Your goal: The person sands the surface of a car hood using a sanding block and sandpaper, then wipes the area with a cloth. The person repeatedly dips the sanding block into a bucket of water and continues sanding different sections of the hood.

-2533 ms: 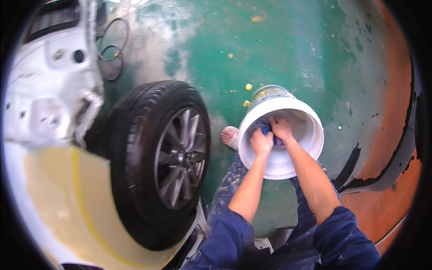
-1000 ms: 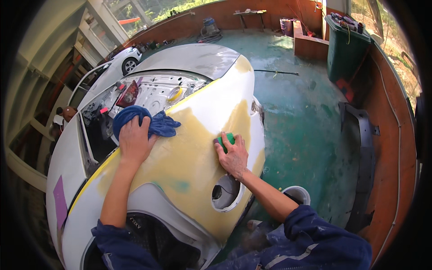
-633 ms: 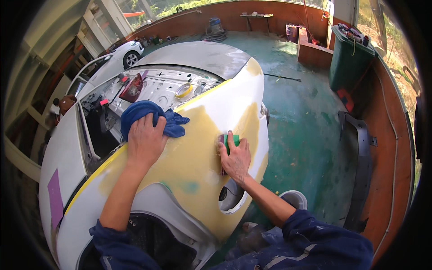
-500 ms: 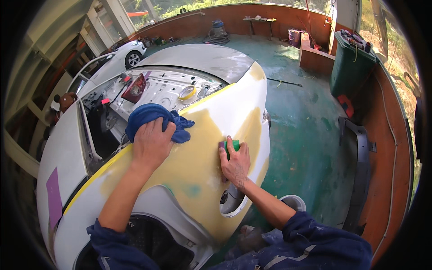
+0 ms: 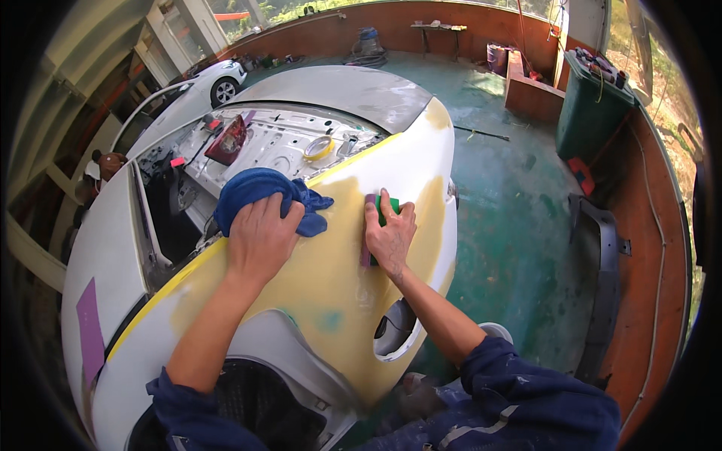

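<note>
My left hand presses a bunched blue cloth against the upper edge of a white car's rear side panel, which has broad patches of yellowish filler. Farther right on the same panel, my right hand grips a green sanding block, its fingers bent over the top. Purple sandpaper shows along the block's left side. The block's underside is hidden. Nearer to me are an oval lamp opening and the wheel arch.
A roll of yellow tape and a red tail lamp lie on the bare metal inside the open rear. A dark bumper piece stands by the right wall, beyond a white bucket. A green bin is at the far right.
My right hand has slid the sanding block away from me along the panel, and more purple sandpaper shows. The left hand stays on the cloth; the view has shifted slightly.
</note>
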The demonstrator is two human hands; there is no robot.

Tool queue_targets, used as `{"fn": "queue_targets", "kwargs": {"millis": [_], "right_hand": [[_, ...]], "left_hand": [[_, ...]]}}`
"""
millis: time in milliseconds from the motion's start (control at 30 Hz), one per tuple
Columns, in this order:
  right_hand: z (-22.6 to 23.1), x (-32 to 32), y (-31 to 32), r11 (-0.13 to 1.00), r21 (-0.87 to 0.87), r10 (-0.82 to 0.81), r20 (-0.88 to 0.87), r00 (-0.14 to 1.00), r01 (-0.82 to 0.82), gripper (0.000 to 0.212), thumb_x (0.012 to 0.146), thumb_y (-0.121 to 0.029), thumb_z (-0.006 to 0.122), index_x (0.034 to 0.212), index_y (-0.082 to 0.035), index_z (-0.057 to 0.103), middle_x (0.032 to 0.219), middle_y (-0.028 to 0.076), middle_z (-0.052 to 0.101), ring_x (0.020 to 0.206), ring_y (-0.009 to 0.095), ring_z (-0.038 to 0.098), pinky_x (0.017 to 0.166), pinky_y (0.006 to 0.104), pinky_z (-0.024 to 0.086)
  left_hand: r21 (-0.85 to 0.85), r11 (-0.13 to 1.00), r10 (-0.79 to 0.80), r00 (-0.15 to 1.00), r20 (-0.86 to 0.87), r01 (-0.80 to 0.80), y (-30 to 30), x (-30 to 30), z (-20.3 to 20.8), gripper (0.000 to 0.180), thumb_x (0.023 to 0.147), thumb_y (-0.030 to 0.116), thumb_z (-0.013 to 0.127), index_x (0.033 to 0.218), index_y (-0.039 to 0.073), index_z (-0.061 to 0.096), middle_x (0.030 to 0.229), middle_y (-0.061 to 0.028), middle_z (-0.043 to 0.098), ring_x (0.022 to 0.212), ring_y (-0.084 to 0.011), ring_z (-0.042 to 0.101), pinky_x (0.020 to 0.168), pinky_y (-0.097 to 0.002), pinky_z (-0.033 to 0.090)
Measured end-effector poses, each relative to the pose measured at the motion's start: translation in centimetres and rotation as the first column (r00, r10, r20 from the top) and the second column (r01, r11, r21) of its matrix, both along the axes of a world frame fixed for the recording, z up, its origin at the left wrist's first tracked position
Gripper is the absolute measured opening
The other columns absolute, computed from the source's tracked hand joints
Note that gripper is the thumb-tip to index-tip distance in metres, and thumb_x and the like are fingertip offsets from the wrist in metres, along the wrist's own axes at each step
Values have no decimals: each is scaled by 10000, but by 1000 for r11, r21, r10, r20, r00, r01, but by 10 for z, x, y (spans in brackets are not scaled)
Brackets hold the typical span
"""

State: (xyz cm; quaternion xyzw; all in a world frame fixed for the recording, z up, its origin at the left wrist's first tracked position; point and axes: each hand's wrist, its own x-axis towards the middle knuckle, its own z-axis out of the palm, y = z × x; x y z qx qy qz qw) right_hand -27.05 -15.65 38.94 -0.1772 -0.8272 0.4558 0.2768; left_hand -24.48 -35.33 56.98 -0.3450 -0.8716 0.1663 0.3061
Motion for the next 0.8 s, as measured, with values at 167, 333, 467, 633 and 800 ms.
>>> {"fn": "queue_targets", "kwargs": {"millis": [167, 333, 467, 633, 800], "right_hand": [[8, -29, 29, 990, -91, -96, 101, 990, 106, 537, 1007, -453, 645, 1449, -153, 699, 1144, 183, 518, 1109, 373, 543, 1022, 500, 443], [2, 10, -19, 997, -80, 15, -29, 999, -17, 512, 994, -441, 672, 1415, -156, 729, 1105, 167, 515, 1098, 352, 544, 1007, 480, 449], [28, -44, 32, 988, -105, -103, 106, 989, 114, 544, 1006, -477, 634, 1456, -179, 698, 1141, 178, 545, 1116, 370, 570, 1017, 467, 465], [-2, 23, -31, 985, -170, 4, 124, 992, 17, 531, 1004, -476, 629, 1447, -193, 705, 1200, 182, 544, 1189, 372, 559, 1018, 485, 461], [13, -26, 24, 988, -47, -143, 125, 982, 150, 543, 992, -510, 642, 1425, -193, 724, 1196, 176, 558, 1168, 376, 577, 1042, 499, 460]], "left_hand": [[-2, 1000, -28, 1000, -10, 28, 14, -16, -8, 324, 775, 243, 823, 1007, 151, 616, 987, -68, 615, 961, -260, 638, 778, -409, 462], [-85, 984, -158, 987, -24, 155, 6, -22, -4, 185, 777, 196, 752, 892, 142, 618, 893, -58, 601, 902, -244, 640, 758, -383, 460], [-165, 953, -260, 965, -22, 253, 24, -39, -1, 88, 789, 161, 699, 827, 130, 627, 829, -52, 606, 870, -235, 646, 745, -370, 462], [-188, 951, -260, 965, -45, 247, 18, -47, -20, 67, 815, 150, 677, 791, 122, 621, 797, -45, 598, 864, -231, 645, 742, -367, 466], [-130, 957, -272, 960, -72, 261, 22, -42, -20, 67, 836, 149, 672, 892, 123, 646, 851, -46, 612, 879, -236, 639, 759, -363, 465]]}}
